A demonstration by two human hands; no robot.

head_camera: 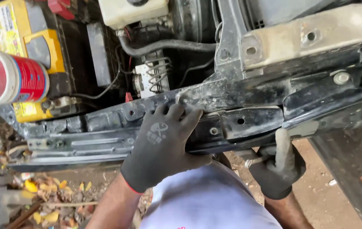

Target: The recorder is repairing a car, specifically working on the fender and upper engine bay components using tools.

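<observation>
Left hand lies flat, fingers spread, on the black front crossmember; right hand below it clutches a small metal tool. That tool could slip off unseen under the rail, judging by the blind reach.

Hands at the front crossmember of an open engine bay

The left hand lies on the crossmember; the right hand is below it, to the right, around a metal tool. Behind, at left, a can stands beside the battery.
</observation>
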